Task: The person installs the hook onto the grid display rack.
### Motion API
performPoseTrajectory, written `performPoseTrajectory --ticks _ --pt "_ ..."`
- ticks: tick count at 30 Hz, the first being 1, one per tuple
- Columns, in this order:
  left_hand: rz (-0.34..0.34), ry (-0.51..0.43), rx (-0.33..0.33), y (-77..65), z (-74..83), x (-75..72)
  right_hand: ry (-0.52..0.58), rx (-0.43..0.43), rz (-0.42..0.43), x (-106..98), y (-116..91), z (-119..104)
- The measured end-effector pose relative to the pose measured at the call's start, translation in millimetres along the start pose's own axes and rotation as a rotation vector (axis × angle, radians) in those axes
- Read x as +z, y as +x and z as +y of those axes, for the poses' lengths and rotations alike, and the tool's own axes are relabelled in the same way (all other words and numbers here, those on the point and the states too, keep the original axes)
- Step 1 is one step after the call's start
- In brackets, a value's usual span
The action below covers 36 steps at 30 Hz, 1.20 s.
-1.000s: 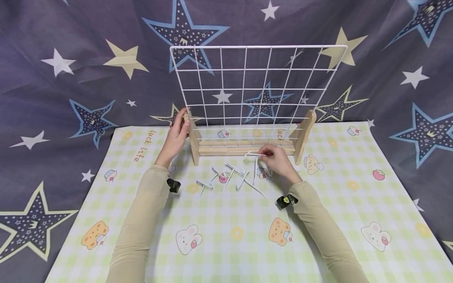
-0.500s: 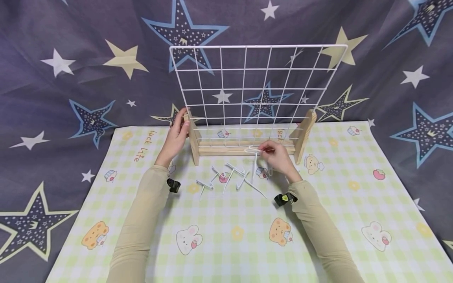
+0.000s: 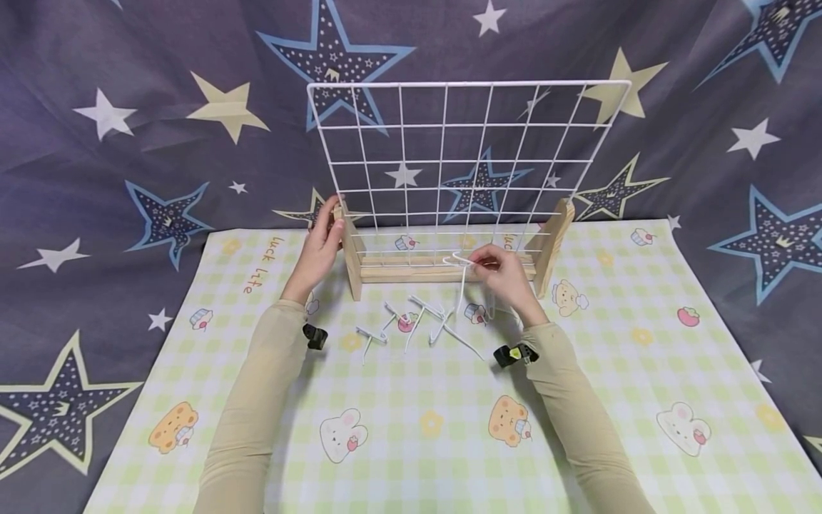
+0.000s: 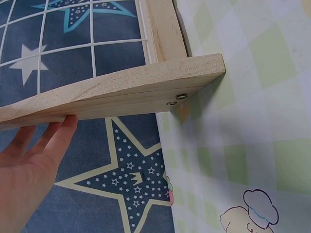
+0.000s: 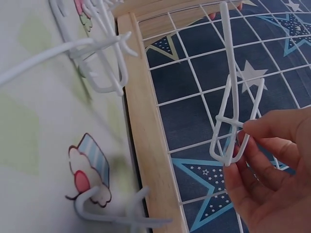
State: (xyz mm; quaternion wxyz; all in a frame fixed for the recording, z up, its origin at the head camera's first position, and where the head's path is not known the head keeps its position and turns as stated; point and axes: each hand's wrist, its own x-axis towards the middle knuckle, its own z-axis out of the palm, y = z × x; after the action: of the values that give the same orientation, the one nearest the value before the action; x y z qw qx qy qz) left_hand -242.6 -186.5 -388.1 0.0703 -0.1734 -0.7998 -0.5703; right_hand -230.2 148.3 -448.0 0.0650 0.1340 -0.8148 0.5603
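Note:
A white wire grid panel point(image 3: 469, 84) stands upright in a wooden base point(image 3: 443, 274) with a wooden side piece at each end. My left hand point(image 3: 313, 257) grips the left side piece point(image 3: 352, 253). In the left wrist view its fingertips press the outer face of that wood point(image 4: 121, 87). My right hand point(image 3: 504, 277) pinches a white wire display hook point(image 3: 461, 289) in front of the grid's lower right part. The right wrist view shows thumb and fingers on the hook's looped back point(image 5: 214, 141), its long prong point(image 5: 227, 39) pointing away from the hand.
Several white wire hooks point(image 3: 420, 314) lie on the checked tablecloth point(image 3: 411, 392) before the rack, some crossing one another. A dark star-printed curtain point(image 3: 167, 43) hangs behind the table. A black wrist camera point(image 3: 315, 336) sits at the left cuff and another point(image 3: 514, 355) at the right.
My right hand has lifted the hook upward and closer to the grid, its looped end now over the bottom rows in the head view. The left hand and the rack have stayed put.

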Motion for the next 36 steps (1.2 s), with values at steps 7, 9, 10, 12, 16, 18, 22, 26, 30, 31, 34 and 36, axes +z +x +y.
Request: performPoseTrajectory --ticks 7,9,10,12,16,18,22,26,30,31,34,36 --pt "-0.003 0.004 -0.004 0.5 -1.1 -0.6 0.029 0.033 0.029 -0.2 2.1 -5.4" --pt "-0.003 0.009 -0.003 0.5 -1.0 -0.8 0.042 0.034 0.038 -1.4 1.5 -13.1" --pt "-0.003 0.011 -0.003 0.4 -0.8 -0.9 0.042 0.027 0.044 -2.3 0.7 -19.2" --pt "-0.002 0.016 -0.002 0.2 -0.6 -1.1 0.053 0.017 0.052 -4.3 -0.5 -30.9" --pt "-0.002 0.019 -0.002 -0.1 -1.3 -1.1 0.061 0.002 0.07 -7.4 -1.4 -51.7" --pt "-0.003 0.013 -0.003 0.2 -2.1 -1.2 0.072 0.001 0.079 -8.0 0.2 -56.4" --pt "-0.01 -0.011 -0.001 1.1 -4.0 -1.2 0.08 -0.008 0.097 -8.1 3.0 -62.6" --pt "-0.015 -0.032 -0.002 1.5 -5.2 -1.4 0.094 -0.008 0.112 -7.8 5.7 -66.5" --pt "-0.012 -0.051 -0.001 1.8 -5.7 -1.4 0.114 -0.001 0.135 -6.9 8.7 -70.8" --pt "-0.011 -0.054 -0.002 1.8 -5.7 -1.3 0.118 -0.002 0.142 -6.3 9.4 -71.7" --pt "-0.011 -0.065 -0.002 2.0 -5.6 -1.3 0.136 0.003 0.164 -4.4 10.9 -75.0" --pt "-0.012 -0.071 -0.005 2.1 -5.4 -1.4 0.147 0.006 0.177 -2.5 12.0 -76.3"
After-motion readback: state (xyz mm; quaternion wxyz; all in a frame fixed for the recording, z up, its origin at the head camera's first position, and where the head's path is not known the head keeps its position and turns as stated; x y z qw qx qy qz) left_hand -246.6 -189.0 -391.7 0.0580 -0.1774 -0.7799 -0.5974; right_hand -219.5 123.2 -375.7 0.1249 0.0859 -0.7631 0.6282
